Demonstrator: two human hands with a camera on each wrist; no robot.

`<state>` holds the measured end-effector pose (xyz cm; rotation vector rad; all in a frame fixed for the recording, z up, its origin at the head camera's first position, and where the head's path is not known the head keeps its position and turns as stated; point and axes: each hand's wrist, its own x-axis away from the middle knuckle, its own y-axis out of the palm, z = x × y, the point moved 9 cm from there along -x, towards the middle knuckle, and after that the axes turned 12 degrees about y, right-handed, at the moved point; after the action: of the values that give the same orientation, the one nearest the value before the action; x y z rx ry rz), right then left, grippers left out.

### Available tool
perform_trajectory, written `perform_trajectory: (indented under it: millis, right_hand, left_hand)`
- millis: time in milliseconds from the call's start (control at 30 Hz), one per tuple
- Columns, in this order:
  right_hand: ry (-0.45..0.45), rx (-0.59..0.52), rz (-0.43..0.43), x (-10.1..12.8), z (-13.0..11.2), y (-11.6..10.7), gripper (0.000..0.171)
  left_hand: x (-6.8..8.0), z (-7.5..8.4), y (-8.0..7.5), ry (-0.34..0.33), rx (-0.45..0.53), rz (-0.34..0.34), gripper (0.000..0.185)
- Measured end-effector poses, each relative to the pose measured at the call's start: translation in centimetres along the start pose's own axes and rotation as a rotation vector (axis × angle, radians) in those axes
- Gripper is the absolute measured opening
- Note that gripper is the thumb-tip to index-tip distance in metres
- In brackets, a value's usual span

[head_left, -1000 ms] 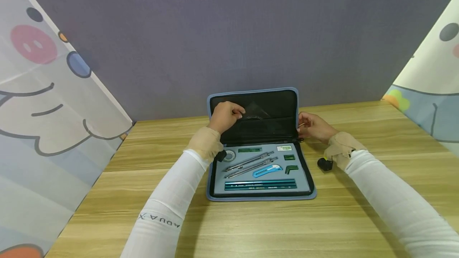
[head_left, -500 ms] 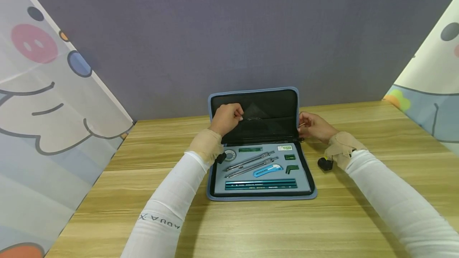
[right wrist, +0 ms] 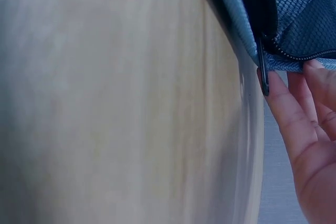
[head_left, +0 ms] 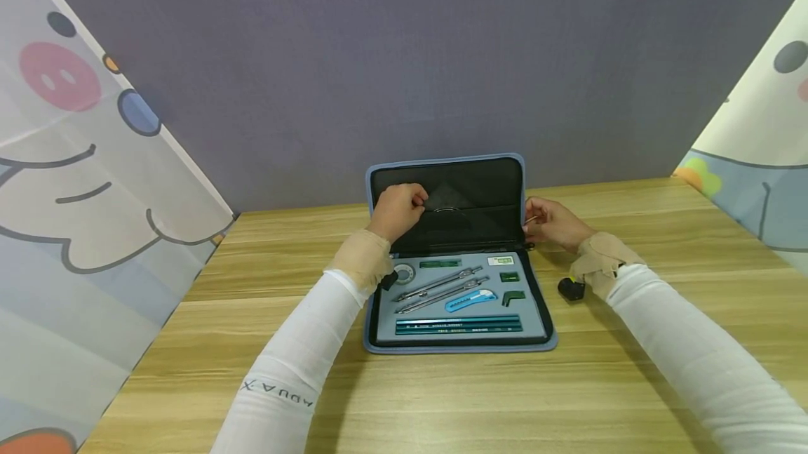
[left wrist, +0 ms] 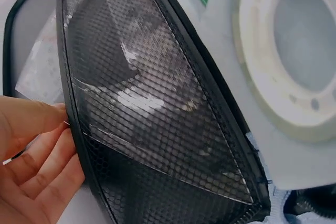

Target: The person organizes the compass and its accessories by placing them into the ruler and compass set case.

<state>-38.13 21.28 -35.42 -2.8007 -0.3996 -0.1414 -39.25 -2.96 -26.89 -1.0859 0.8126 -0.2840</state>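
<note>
A blue zip case [head_left: 461, 346] lies open on the wooden table, its lid [head_left: 489, 177] standing against the wall. My left hand [head_left: 400, 207] grips the rim of the lid's black mesh pocket [left wrist: 157, 145], fingers [left wrist: 31, 129] curled at the band. A clear set square [left wrist: 142, 98] shows through the mesh. My right hand [head_left: 548, 222] holds the lid's right edge, its fingers [right wrist: 294, 124] behind the blue fabric beside the zipper pull [right wrist: 264, 72].
The case's grey tray holds two metal compasses [head_left: 442, 285], a blue utility knife [head_left: 470, 299], green pencils [head_left: 459, 325], small green pieces and a round white disc [left wrist: 299, 51]. Cartoon curtains [head_left: 76, 180] flank the table; a grey wall stands just behind the lid.
My left hand has slipped slightly lower on the mesh pocket. The right hand and the case have stayed where they were.
</note>
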Motion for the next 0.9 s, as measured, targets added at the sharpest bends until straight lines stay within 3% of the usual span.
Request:
perform_trajectory:
  millis: [100,267,333,433,633,900]
  right_hand:
    - [-0.008,-0.006,0.001,0.1,-0.1,0.0,0.015]
    - [-0.035,-0.014,0.0,0.3,-0.3,0.0,0.016]
    - [-0.057,-0.006,0.0,0.4,-0.5,-0.1,0.016]
    - [-0.102,0.018,0.007,0.4,-0.7,-0.2,0.016]
    - [-0.151,0.078,0.012,0.7,-0.9,-0.2,0.014]
    - [-0.179,0.102,0.004,0.9,-1.3,-0.4,0.013]
  left_hand:
    - [0.1,0.7,-1.3,0.03,-0.011,0.084,0.017]
    - [0.1,2.6,-5.5,0.149,-0.062,0.292,0.013]
    - [-0.2,3.0,-6.9,0.163,-0.086,0.316,0.013]
    - [-0.9,3.0,-8.0,0.136,-0.106,0.258,0.017]
    - [-1.8,2.1,-7.4,0.094,-0.086,0.051,0.022]
    - [-1.3,2.4,-7.2,0.115,-0.05,-0.002,0.018]
